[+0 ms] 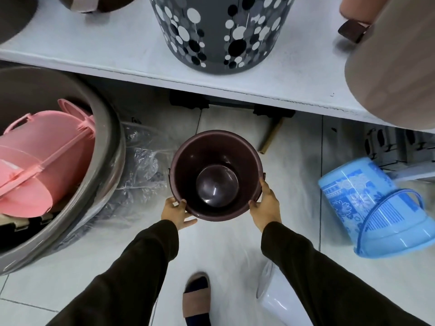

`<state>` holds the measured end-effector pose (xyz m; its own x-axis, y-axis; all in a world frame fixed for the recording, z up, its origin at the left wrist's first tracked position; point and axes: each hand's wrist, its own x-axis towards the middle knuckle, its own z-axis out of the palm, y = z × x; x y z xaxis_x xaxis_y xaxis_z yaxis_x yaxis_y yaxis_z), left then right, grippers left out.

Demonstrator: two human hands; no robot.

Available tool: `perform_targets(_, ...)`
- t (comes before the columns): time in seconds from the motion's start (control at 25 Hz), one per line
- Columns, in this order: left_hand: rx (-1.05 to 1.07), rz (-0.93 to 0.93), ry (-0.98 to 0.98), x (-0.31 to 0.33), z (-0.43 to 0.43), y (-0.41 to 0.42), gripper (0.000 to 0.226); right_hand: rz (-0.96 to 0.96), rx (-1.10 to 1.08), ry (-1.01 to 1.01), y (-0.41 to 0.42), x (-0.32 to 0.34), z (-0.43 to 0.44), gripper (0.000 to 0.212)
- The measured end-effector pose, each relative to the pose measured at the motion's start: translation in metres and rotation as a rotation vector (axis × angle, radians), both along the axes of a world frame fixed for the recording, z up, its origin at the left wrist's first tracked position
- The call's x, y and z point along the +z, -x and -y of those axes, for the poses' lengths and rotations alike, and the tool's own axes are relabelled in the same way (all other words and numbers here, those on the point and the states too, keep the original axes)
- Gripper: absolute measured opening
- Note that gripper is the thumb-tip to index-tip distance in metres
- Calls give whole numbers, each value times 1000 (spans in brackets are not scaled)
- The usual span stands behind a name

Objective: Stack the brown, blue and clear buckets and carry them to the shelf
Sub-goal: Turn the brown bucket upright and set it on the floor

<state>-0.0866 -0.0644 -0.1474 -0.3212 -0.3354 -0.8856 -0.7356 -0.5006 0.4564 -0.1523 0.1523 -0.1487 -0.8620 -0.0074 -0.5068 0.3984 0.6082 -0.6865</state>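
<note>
The brown bucket (215, 171) stands upright in the middle of the view, mouth up and empty. My left hand (175, 211) grips its near-left rim and my right hand (264, 204) grips its near-right rim by the handle mount. The blue patterned bucket (374, 211) lies on its side on the floor to the right, its handle swung out. A whitish translucent bucket (273, 300) lies on the floor under my right forearm, mostly hidden. The white shelf (131, 50) runs across the top of the view.
A grey dotted bin (216, 31) stands on the shelf, with brown tubs at its left and right ends. A large grey tub (110, 147) at left holds pink plastic ware (42, 161). Crumpled clear plastic (141, 165) lies beside it. My slippered foot (196, 300) is below.
</note>
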Motion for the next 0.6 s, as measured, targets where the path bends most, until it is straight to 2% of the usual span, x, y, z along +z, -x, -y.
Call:
perform_targets(0.08,-123,56,109,4,0,6,45,30,-1,51,-4,1,-2,76)
perform_targets(0.16,-382,91,412,14,-8,8,52,70,-8,25,-11,6,-14,77)
perform_targets(0.2,-496,45,558,22,-15,7,57,93,-3,-7,-15,11,-24,78)
perform_targets(0.32,-773,-131,822,47,-48,1,64,143,-12,-56,-30,25,-66,77)
perform_targets(0.48,-1041,-318,984,64,-115,-5,56,167,-76,-106,-57,39,-139,74)
perform_targets(0.6,-1166,-464,926,63,-192,-12,51,158,-118,-175,-70,44,-216,71)
